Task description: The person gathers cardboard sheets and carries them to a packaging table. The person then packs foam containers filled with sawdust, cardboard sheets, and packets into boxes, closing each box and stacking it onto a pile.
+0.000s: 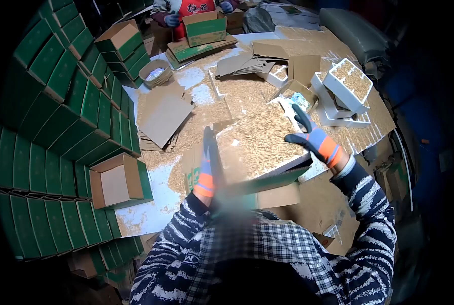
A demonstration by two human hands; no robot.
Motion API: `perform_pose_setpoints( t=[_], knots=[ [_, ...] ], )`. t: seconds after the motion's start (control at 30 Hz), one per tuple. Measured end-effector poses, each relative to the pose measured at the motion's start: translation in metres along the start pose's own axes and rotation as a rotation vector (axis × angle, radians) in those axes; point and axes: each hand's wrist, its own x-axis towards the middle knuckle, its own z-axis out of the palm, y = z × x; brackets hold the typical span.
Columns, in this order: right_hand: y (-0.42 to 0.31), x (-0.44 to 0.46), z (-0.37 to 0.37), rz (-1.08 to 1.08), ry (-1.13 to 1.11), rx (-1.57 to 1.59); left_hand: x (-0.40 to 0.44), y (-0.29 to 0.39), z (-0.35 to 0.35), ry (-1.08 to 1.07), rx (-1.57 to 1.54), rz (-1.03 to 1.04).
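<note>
Both my hands wear dark gloves with orange and grey bands. In front of me a white foam tray (262, 140) full of small brown grains lies tilted at an open green and brown cardboard box (277, 195). My left hand (206, 165) is upright at the tray's left side, fingers straight and side by side, against a cardboard flap. At the tray's right side is my right hand (310, 136), thumb and fingers spread, close to the tray's edge; whether it touches cannot be made out. A blurred strip crosses the view between my left hand and the tray.
Green boxes (59, 101) are stacked high on the left, with an open box (117, 183) beside them. Cardboard sheets (163, 114) lie on the grain-strewn table. White trays (346, 86) are piled at the right. Across the table a person (194, 7) stands behind a green box (205, 30).
</note>
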Motion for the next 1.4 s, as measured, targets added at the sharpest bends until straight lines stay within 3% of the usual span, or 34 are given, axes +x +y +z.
perform_pose_setpoints(
  t=[0.07,0.1,0.17,0.23,0.27,0.37,0.43,0.47,0.5,0.57,0.63,0.7,0.77,0.8,0.83,0.9,0.97,1.03,1.1,1.2,1.23,1.3,1.4],
  knots=[
    [0.026,0.009,0.016,-0.059,-0.020,-0.197,0.018,-0.017,-0.030,0.090,0.096,-0.081],
    [0.027,0.010,0.022,-0.029,-0.049,-0.300,0.036,-0.044,-0.067,0.139,0.505,0.194],
    [0.043,0.011,0.023,0.063,-0.157,-0.327,0.064,-0.063,-0.139,0.302,1.054,0.249],
    [0.026,0.012,0.025,0.218,-0.242,-0.563,0.098,-0.102,-0.210,0.411,1.520,-0.009],
    [0.029,0.012,0.027,0.228,-0.291,-0.688,0.105,-0.093,-0.211,0.437,1.612,-0.267],
    [0.070,0.017,0.038,0.162,-0.388,-1.068,0.117,-0.099,-0.225,0.309,1.855,-0.461],
    [0.086,0.028,0.049,0.166,-0.716,-1.314,0.111,-0.085,-0.211,0.221,1.978,-0.447],
    [0.097,0.032,0.055,0.151,-0.844,-1.401,0.114,-0.098,-0.229,0.234,2.041,-0.306],
    [0.068,0.035,0.050,0.068,-0.724,-1.348,0.117,-0.112,-0.250,0.249,2.100,-0.166],
    [-0.023,0.032,0.032,-0.095,-0.498,-1.224,0.116,-0.106,-0.261,0.237,2.024,-0.010],
    [0.001,0.063,-0.012,-0.319,-0.081,-0.877,0.110,-0.075,-0.245,0.169,1.931,-0.002],
    [0.036,0.103,-0.060,-0.172,0.035,-0.979,0.111,-0.040,-0.233,0.170,1.908,0.136],
    [0.108,0.130,-0.085,-0.169,-0.009,-1.080,0.104,-0.011,-0.222,0.275,1.866,0.350],
    [0.140,0.146,-0.094,-0.162,-0.211,-1.151,0.102,0.007,-0.212,0.302,1.846,0.392],
    [0.182,0.157,-0.094,-0.253,-0.194,-1.180,0.098,0.025,-0.198,0.357,1.837,0.369],
    [0.201,0.172,-0.096,-0.038,-0.340,-1.094,0.086,0.058,-0.166,0.490,1.808,0.236],
    [0.200,0.184,-0.091,0.080,-0.345,-1.126,0.073,0.081,-0.143,0.517,1.730,0.359],
    [0.197,0.182,-0.090,0.057,-0.361,-1.133,0.062,0.093,-0.128,0.539,1.484,0.469],
    [0.206,0.172,-0.088,-0.101,-0.223,-1.163,0.051,0.103,-0.097,0.545,1.271,0.525],
    [0.191,0.178,-0.083,0.141,-0.299,-1.149,0.032,0.114,-0.047,0.546,1.019,0.546],
    [0.179,0.173,-0.078,0.120,-0.312,-1.291,0.028,0.116,-0.036,0.521,1.096,0.655],
    [0.180,0.170,-0.077,0.135,-0.277,-1.325,0.016,0.121,-0.014,0.487,1.077,0.648],
    [0.225,0.170,-0.081,0.045,-0.009,-1.193,-0.002,0.132,0.010,0.434,1.075,0.712]
  ],
)
